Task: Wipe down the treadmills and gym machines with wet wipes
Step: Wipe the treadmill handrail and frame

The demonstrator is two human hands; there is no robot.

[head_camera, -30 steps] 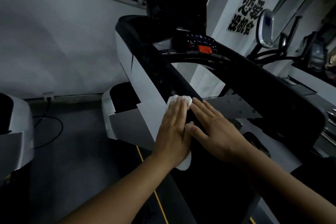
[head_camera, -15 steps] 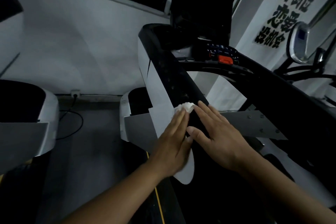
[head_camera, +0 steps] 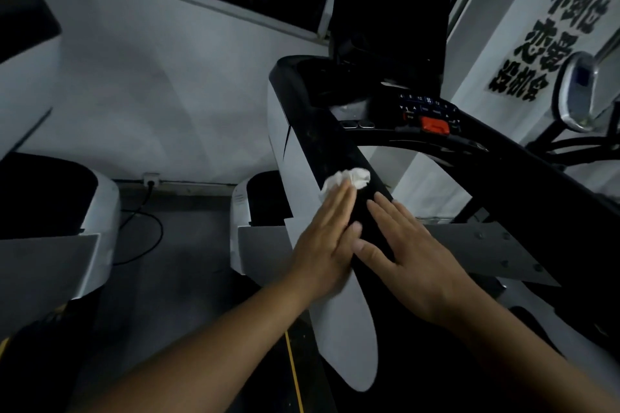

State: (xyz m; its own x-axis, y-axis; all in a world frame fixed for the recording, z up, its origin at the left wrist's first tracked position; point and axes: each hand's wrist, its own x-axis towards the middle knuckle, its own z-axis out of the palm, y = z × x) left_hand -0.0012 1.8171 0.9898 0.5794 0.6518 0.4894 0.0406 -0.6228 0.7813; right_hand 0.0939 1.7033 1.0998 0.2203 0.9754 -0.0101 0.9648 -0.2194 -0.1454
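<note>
The crumpled white wet wipe [head_camera: 349,179] lies on the glossy black treadmill side rail [head_camera: 322,144], pinned under the straight fingers of the left hand [head_camera: 325,245] and poking out at twelve o'clock. Soft, limp and light, it will likely bunch, so press it flat-palmed. The right hand [head_camera: 412,255] rests flat with fingers spread at three o'clock.

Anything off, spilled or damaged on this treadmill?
Nothing stands out. The left hand presses the wet wipe on the treadmill's side rail, right hand flat beside it. No spill or damage visible; light is dim.
</note>
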